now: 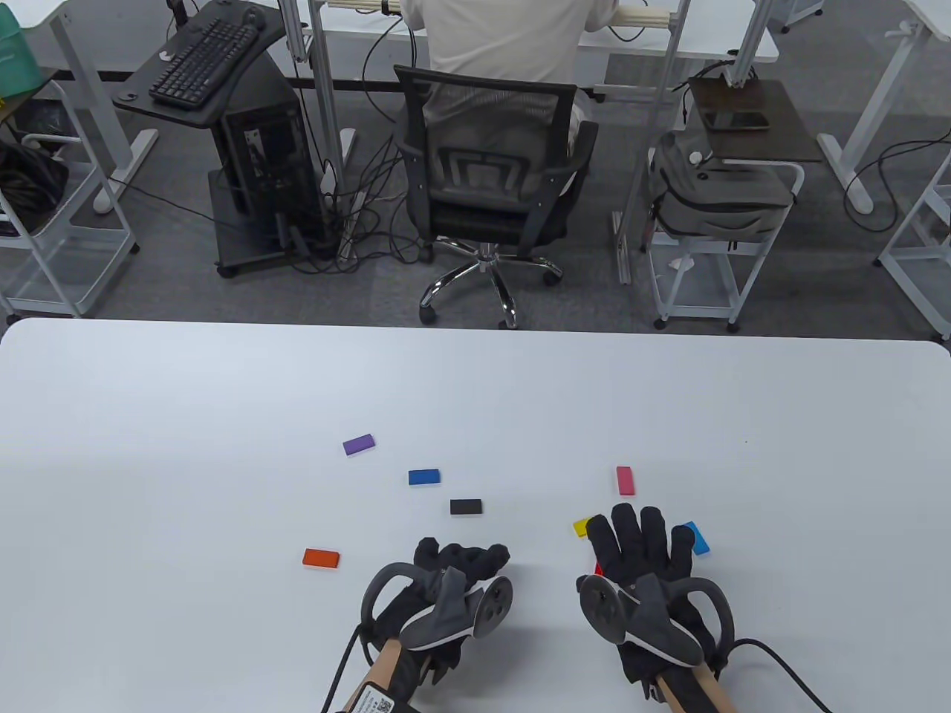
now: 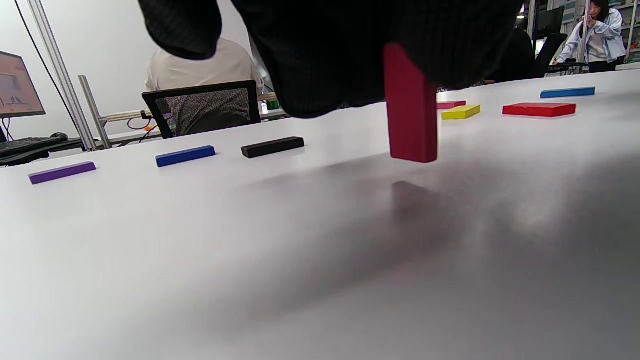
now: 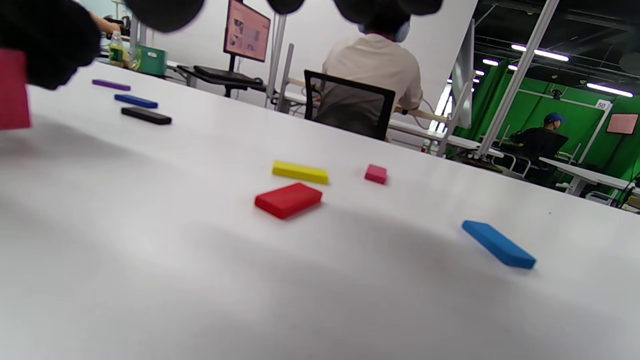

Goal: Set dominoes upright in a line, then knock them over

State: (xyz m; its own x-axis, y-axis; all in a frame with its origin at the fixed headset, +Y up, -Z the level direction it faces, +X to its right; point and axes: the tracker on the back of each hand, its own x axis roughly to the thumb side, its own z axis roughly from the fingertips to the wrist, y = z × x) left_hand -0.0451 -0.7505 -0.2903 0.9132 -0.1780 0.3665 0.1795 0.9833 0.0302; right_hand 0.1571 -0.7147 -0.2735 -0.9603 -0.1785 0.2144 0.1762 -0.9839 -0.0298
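Note:
My left hand (image 1: 475,558) pinches a dark red domino (image 2: 411,107) upright, its lower end just above the white table (image 1: 186,416); in the table view the curled fingers hide it. My right hand (image 1: 639,538) hovers with straight fingers over a flat red domino (image 3: 288,199). Beside it lie a yellow domino (image 1: 582,527), a light blue one (image 1: 697,536) and a pink one (image 1: 625,480). Further left, all flat, are a black domino (image 1: 466,507), a blue one (image 1: 423,477), a purple one (image 1: 358,444) and an orange one (image 1: 321,557).
Beyond the table's far edge (image 1: 475,330) a person sits in a mesh office chair (image 1: 490,178) facing away. A keyboard cart (image 1: 215,82) and a white trolley with a grey bag (image 1: 721,193) stand on the floor.

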